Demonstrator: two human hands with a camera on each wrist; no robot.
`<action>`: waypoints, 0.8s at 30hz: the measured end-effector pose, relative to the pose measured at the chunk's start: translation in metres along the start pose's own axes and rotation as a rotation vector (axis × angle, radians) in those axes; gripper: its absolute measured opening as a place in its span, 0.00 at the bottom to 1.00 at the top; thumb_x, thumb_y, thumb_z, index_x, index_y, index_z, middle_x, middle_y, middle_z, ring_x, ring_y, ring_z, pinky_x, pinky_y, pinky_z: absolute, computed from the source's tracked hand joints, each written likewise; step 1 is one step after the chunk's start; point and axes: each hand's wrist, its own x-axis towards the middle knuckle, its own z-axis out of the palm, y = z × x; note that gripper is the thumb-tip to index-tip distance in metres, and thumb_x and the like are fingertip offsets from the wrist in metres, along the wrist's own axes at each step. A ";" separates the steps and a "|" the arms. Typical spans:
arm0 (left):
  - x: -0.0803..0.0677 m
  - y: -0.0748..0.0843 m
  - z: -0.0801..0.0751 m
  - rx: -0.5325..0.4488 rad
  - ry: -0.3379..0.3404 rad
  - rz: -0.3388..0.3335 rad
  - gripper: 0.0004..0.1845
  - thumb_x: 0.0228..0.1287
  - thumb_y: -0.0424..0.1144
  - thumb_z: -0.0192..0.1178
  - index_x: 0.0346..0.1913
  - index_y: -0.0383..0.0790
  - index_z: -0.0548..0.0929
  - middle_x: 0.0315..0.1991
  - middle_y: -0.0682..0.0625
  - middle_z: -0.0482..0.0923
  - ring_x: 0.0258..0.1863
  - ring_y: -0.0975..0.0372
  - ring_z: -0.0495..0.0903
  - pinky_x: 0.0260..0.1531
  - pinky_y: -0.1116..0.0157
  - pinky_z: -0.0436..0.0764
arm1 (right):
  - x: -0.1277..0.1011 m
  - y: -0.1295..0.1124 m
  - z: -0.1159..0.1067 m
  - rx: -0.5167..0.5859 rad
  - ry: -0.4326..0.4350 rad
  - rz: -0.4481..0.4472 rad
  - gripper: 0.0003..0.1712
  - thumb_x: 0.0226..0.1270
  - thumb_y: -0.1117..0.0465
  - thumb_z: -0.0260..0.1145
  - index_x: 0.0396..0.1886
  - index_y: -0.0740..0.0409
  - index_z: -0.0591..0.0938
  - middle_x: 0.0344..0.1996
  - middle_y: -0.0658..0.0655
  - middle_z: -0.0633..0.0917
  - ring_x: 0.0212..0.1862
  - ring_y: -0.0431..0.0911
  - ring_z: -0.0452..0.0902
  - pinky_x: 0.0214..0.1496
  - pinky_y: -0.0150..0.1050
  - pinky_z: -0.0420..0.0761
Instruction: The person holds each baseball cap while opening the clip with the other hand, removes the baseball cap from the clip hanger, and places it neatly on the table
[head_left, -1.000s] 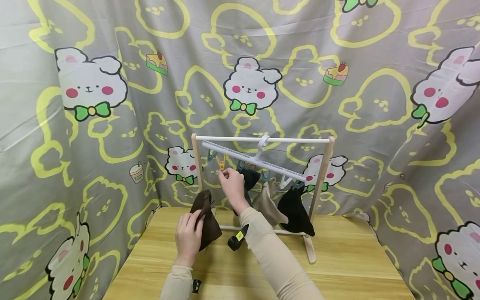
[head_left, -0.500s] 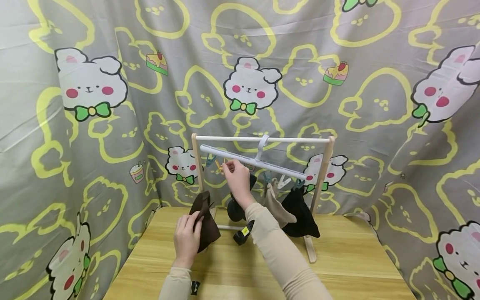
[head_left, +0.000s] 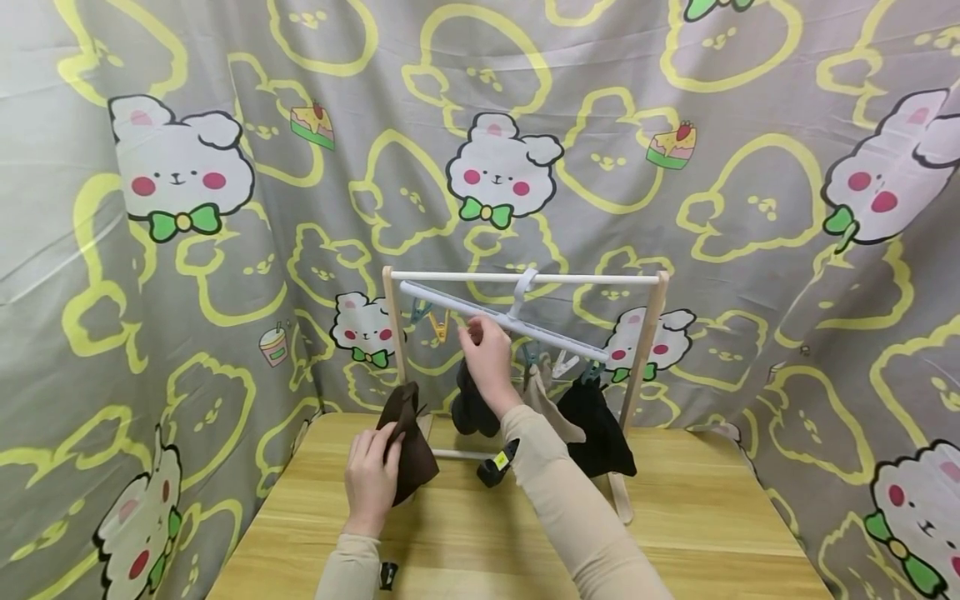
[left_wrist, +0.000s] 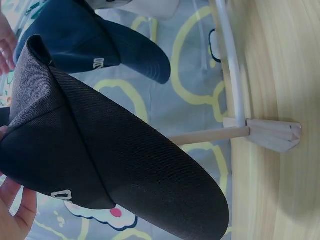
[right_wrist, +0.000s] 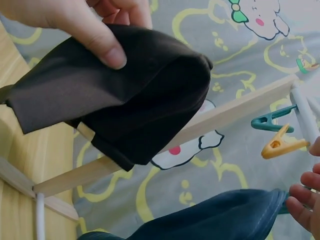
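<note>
My left hand (head_left: pixel 372 475) grips a dark brown baseball cap (head_left: pixel 416 462), thumb on one side and fingers on the other. The cap is off the table, left of the hanger, its hollow inside turned toward the right wrist view. My right hand (head_left: pixel 491 354) is up at the pale clip hanger (head_left: pixel 457 304), fingers loosely bent, fingertips right at the top of a hanging navy cap (right_wrist: pixel 210 220). To its left, a yellow clip (right_wrist: pixel 282 142) and a teal clip (right_wrist: pixel 270 120) hang with nothing in them. The clip above the navy cap is mostly hidden by my fingers.
The hanger hooks over the white top bar (head_left: pixel 592 281) of a wooden rack (head_left: pixel 641 367) and slopes down to the right. A beige cap (head_left: pixel 551 408) and a black cap (head_left: pixel 596 425) hang at its right. Underneath is a wooden table (head_left: pixel 697 517); a patterned curtain (head_left: pixel 600 50) surrounds it.
My right hand has left the yellow clip and moved right along the hanger, to the navy cap's top. The hanger and hanging caps have swayed. The left hand keeps the brown cap nearly still.
</note>
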 end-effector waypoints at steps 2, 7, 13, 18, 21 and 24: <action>0.000 0.000 0.000 0.002 -0.001 -0.001 0.13 0.49 0.25 0.70 0.40 0.35 0.86 0.29 0.43 0.77 0.29 0.53 0.73 0.30 0.62 0.71 | -0.001 0.004 -0.001 0.007 0.013 0.006 0.10 0.65 0.59 0.67 0.38 0.63 0.84 0.33 0.58 0.86 0.34 0.48 0.83 0.39 0.41 0.83; -0.001 -0.002 0.001 0.006 -0.001 -0.005 0.13 0.49 0.25 0.70 0.40 0.36 0.86 0.29 0.43 0.77 0.29 0.53 0.73 0.30 0.62 0.71 | -0.003 0.011 -0.003 0.028 0.036 0.031 0.12 0.64 0.60 0.69 0.37 0.66 0.83 0.33 0.60 0.84 0.34 0.50 0.82 0.39 0.42 0.83; -0.001 -0.002 -0.002 0.000 0.007 -0.009 0.13 0.50 0.25 0.70 0.41 0.35 0.86 0.29 0.43 0.77 0.29 0.53 0.73 0.30 0.62 0.71 | -0.007 0.018 -0.007 0.033 0.056 0.077 0.12 0.63 0.57 0.70 0.35 0.63 0.81 0.33 0.60 0.83 0.34 0.51 0.81 0.39 0.43 0.83; -0.001 -0.001 -0.006 -0.001 0.013 -0.013 0.13 0.49 0.25 0.70 0.41 0.35 0.86 0.28 0.43 0.77 0.29 0.52 0.73 0.31 0.62 0.71 | -0.011 0.024 -0.009 0.030 0.051 0.146 0.14 0.63 0.55 0.70 0.38 0.63 0.81 0.35 0.60 0.82 0.37 0.52 0.81 0.42 0.44 0.82; -0.001 -0.001 -0.008 -0.002 0.012 -0.016 0.14 0.49 0.24 0.70 0.41 0.35 0.86 0.28 0.43 0.77 0.29 0.52 0.73 0.32 0.62 0.70 | -0.011 0.026 -0.010 0.044 0.035 0.194 0.17 0.63 0.54 0.70 0.42 0.63 0.80 0.38 0.61 0.82 0.40 0.53 0.81 0.45 0.46 0.82; -0.001 -0.002 -0.011 0.000 0.011 -0.016 0.14 0.48 0.24 0.70 0.41 0.35 0.86 0.28 0.43 0.76 0.29 0.53 0.73 0.31 0.63 0.70 | -0.011 0.027 -0.009 0.039 0.003 0.241 0.20 0.64 0.52 0.69 0.48 0.61 0.80 0.43 0.61 0.83 0.46 0.54 0.82 0.50 0.48 0.82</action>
